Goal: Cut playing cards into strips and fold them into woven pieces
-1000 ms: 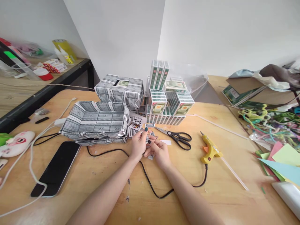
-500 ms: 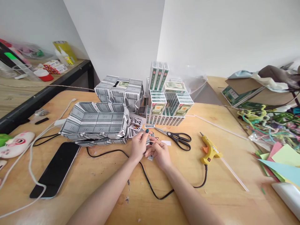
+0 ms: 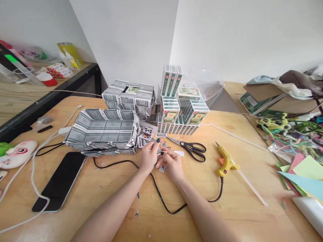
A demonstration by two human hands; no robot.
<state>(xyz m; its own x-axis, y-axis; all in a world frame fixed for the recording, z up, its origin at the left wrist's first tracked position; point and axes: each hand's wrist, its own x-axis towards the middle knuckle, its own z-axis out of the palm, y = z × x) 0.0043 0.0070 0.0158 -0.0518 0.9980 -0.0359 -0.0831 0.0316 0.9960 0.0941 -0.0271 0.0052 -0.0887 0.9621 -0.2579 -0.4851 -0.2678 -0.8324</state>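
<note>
My left hand (image 3: 150, 155) is closed on a small playing card piece (image 3: 159, 152), thumb on top. Fingers of my right hand (image 3: 172, 163) pinch at the same piece from the right; they hide much of it. Cut card scraps (image 3: 162, 169) lie on the table beneath and around both hands. Just beyond them are loose playing cards (image 3: 148, 130) and black-handled scissors (image 3: 193, 149), blades partly spread. Left of my hands stands an open tray-like box made of folded playing cards (image 3: 106, 129), with a second card-built block (image 3: 128, 95) behind it.
Boxed card decks (image 3: 171, 111) are stacked at the back centre. A yellow glue gun (image 3: 225, 161) lies to the right, its black cord running under my forearms. A black phone (image 3: 62, 181) and white cables are at left. Coloured paper (image 3: 302, 174) and pipe cleaners (image 3: 290, 131) lie far right.
Both hands stay in the same spot with the card piece between them. Only very slight finger movement shows, and the view has shifted a little.
</note>
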